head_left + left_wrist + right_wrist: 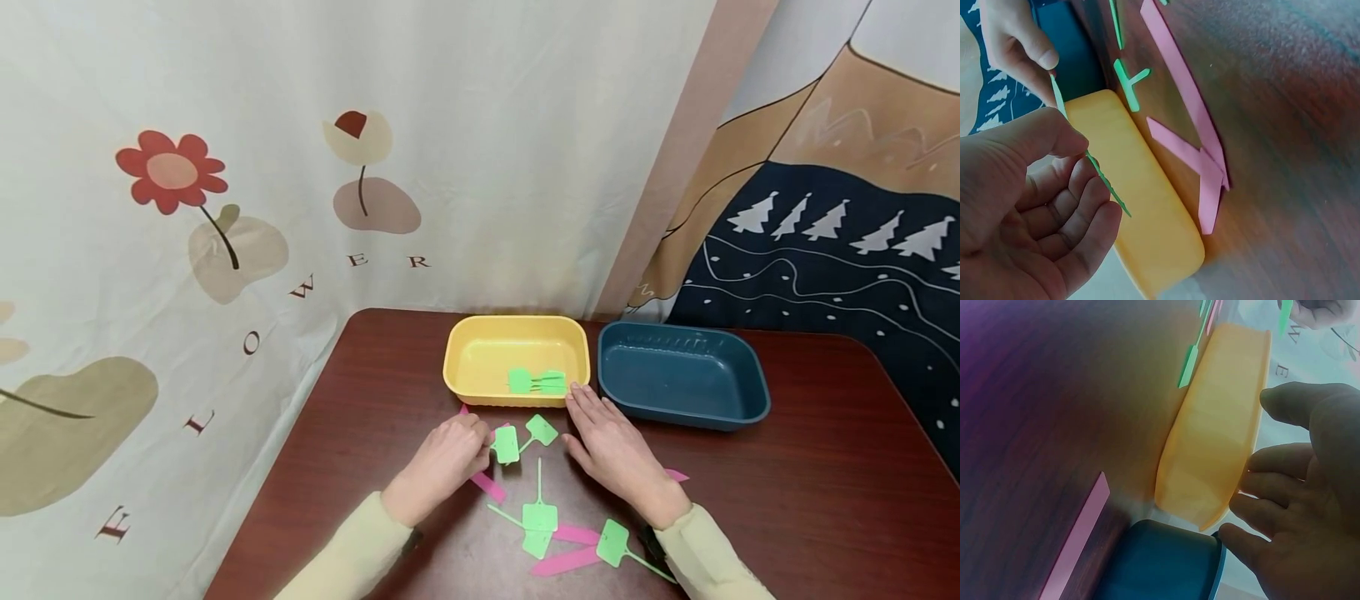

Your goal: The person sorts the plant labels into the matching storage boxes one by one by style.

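Note:
My left hand [442, 454] pinches a green plant label [507, 444] between thumb and fingers, just in front of the yellow tray [517, 320]. In the left wrist view the held label [1107, 182] shows edge-on. My right hand [611, 437] has its fingers extended, holds nothing, and has its fingertips at the yellow tray's front right corner. Several green labels [520, 381] lie inside that tray. Another green label [542, 429] lies on the table between my hands. Pink pointed labels [489, 485] lie partly under my left hand.
A dark blue tray [678, 367] stands to the right of the yellow one. Nearer me, green labels [540, 517] overlap pink labels [564, 562]. One more green label [613, 542] lies beside my right sleeve, and a pink tip [677, 475] shows past my right wrist. A printed curtain [510, 167] hangs behind the table.

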Action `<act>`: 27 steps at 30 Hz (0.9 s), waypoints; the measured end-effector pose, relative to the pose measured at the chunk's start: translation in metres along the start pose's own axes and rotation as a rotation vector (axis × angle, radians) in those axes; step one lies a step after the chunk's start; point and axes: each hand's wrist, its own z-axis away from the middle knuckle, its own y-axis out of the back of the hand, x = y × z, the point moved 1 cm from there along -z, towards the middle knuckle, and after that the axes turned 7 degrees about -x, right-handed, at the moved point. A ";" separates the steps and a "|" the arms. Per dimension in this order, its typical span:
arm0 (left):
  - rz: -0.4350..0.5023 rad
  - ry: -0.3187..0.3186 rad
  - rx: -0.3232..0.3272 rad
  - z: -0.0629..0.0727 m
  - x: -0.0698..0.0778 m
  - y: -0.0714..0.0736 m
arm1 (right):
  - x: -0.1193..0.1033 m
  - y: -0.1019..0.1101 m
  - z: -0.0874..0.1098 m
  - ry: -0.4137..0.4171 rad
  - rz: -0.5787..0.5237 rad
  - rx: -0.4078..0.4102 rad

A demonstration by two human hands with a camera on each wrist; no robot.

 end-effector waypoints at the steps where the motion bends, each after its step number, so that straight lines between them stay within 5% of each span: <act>1: 0.001 -0.001 0.006 0.000 -0.001 0.001 | 0.000 0.000 0.000 0.000 0.002 0.002; 12: 0.035 0.029 0.012 -0.011 -0.005 0.017 | 0.000 -0.001 0.001 -0.014 -0.012 -0.013; 27: 0.028 0.048 0.048 -0.056 -0.014 0.036 | 0.000 -0.001 0.000 0.001 -0.005 -0.002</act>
